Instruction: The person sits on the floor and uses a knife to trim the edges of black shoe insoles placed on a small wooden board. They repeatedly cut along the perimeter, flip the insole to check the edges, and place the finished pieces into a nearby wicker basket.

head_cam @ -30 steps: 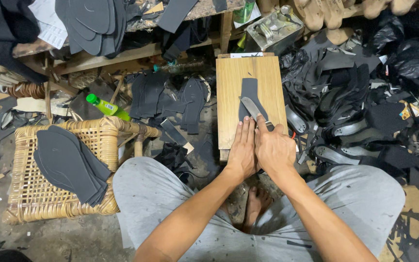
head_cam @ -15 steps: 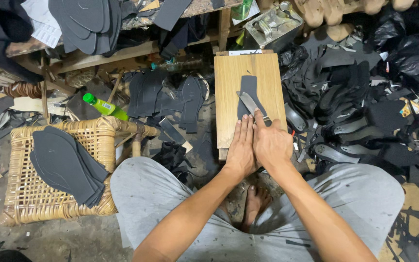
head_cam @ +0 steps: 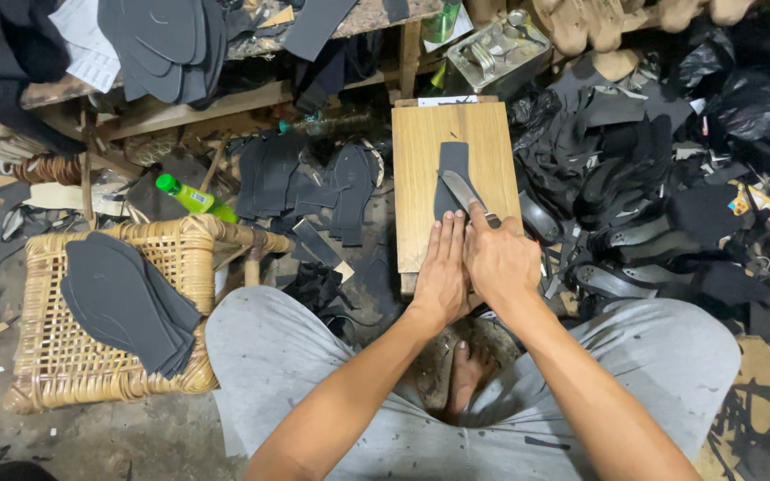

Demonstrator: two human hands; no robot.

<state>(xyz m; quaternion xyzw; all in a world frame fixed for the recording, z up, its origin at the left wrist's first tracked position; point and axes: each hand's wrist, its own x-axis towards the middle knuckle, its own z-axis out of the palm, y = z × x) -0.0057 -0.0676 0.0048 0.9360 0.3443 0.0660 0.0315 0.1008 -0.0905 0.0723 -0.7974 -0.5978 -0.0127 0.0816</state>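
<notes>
- On wooden board (head_cam: 421, 151): dark strip (head_cam: 453, 178).
- Left hand (head_cam: 443, 272) lies flat, fingers together, pressing strip.
- Right hand (head_cam: 501, 263) fingers grip knife (head_cam: 463, 191), blade on strip.

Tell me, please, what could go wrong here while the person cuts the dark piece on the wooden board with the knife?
1. The left hand presses flat right beside the knife held by the right hand; a slip might cut its fingers.
2. The dark piece could shift under the blade, spoiling the cut.
3. The wooden board looks narrow, so it may rock.
</notes>
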